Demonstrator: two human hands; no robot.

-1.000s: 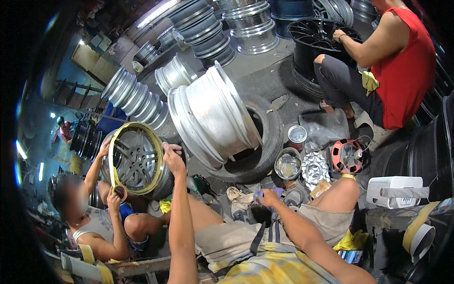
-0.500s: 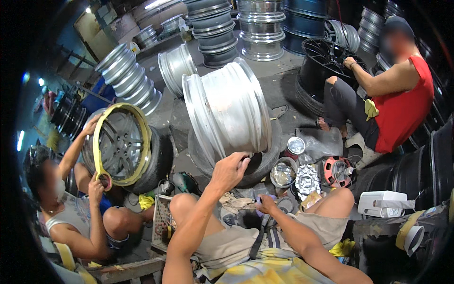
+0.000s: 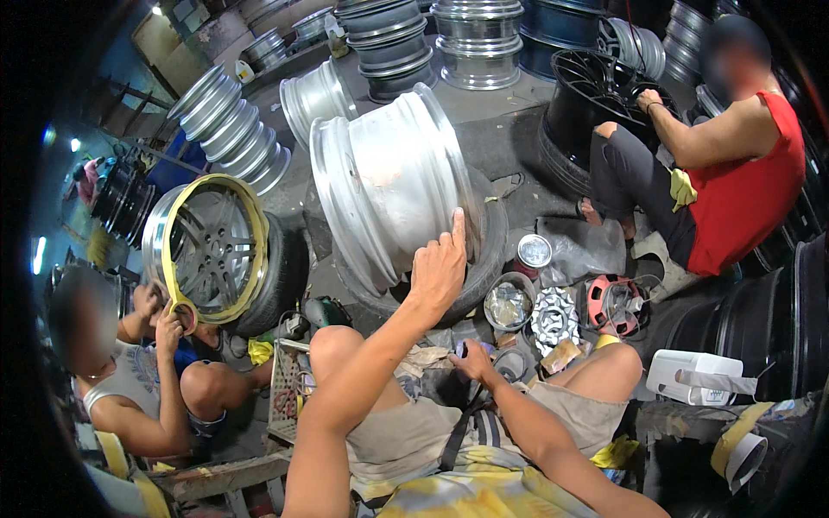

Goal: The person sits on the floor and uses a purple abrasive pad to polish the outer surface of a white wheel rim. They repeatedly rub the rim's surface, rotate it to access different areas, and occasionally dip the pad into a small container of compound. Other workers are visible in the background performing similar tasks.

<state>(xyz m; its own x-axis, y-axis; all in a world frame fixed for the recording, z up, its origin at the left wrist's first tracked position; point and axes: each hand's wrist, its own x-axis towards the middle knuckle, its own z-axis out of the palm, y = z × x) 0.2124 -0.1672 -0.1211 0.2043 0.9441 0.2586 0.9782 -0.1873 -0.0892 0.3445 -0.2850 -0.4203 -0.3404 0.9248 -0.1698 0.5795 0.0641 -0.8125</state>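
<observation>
A large silver wheel rim (image 3: 397, 173) lies on its side on a black tire (image 3: 492, 233) in front of me. My left hand (image 3: 439, 269) is at the rim's near right edge, index finger stretched up against the metal and the other fingers curled. It holds nothing. Lower down, between my knees, my right hand (image 3: 472, 359) is closed; a purple piece (image 3: 486, 348) shows just beyond its fingers, but whether they grip it is hidden. Beige cloth (image 3: 425, 361) lies left of that hand.
At left, a person holds tape (image 3: 189, 316) by a yellow-edged wheel (image 3: 216, 250). A person in red (image 3: 744, 186) works on a black rim (image 3: 604, 95) at right. Nearby stand a bucket (image 3: 513, 302), a can (image 3: 534, 251) and a red reel (image 3: 613, 304). Rim stacks (image 3: 479, 52) rise behind.
My left hand has moved right and up along the rim, its index finger now extended. The rim has turned slightly. My right hand has shifted slightly left. The left person's raised hand has come down.
</observation>
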